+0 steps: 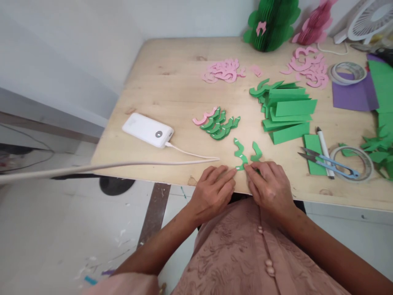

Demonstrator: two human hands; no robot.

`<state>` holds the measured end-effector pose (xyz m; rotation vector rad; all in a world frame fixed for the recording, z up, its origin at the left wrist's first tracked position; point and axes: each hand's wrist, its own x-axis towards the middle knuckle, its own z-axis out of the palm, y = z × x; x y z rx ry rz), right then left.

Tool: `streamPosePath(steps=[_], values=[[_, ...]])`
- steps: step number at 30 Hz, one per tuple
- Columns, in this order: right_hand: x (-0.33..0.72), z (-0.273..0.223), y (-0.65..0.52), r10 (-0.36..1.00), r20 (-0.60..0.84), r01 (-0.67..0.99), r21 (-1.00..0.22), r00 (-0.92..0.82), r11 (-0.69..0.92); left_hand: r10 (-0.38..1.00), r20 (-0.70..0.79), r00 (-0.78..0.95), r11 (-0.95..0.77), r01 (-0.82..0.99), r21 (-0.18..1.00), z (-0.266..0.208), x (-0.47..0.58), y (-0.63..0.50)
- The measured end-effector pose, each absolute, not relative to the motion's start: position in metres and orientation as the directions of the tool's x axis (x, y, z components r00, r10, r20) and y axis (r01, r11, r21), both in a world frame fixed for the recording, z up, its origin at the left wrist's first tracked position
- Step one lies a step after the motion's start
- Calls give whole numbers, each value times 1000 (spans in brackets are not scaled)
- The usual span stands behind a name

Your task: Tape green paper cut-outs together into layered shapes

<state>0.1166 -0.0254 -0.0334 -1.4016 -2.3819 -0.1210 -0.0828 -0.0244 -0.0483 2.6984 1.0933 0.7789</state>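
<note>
Near the table's front edge lies a wavy green paper cutout (240,152) with small white strips on it, like bits of tape. My left hand (214,187) rests on the table with its fingers stretched out, the index fingertip at the lower end of this cutout. My right hand (272,184) is closed, its thumb and fingertips pressed at the cutout's lower right edge; a bit of green shows beneath these fingers. A second, shorter green cutout (256,151) lies just beyond my right hand. Farther up is a group of green scalloped cutouts (219,125) with white strips, beside a pink cutout (205,116).
A white power bank (147,130) with a cable lies left. Folded green paper strips (291,108), pink cutouts (222,70), thread snips (330,162), a marker (324,151) and tape rolls (348,73) occupy the right and back. A green honeycomb paper shape (274,24) stands behind.
</note>
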Motion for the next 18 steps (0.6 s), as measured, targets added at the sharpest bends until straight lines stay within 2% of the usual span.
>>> streamPosePath(steps=[5,13,18], values=[[116,-32,-25,826,359,857,-116,-435,502,694,416,587,-718,603,348,-46,-84,-22],[116,-34,-26,821,364,860,-94,-439,502,645,408,646,-762,581,285,-48,-81,-20],[116,-33,-27,824,362,860,-103,-435,500,698,424,577,-716,574,397,-48,-86,-23]])
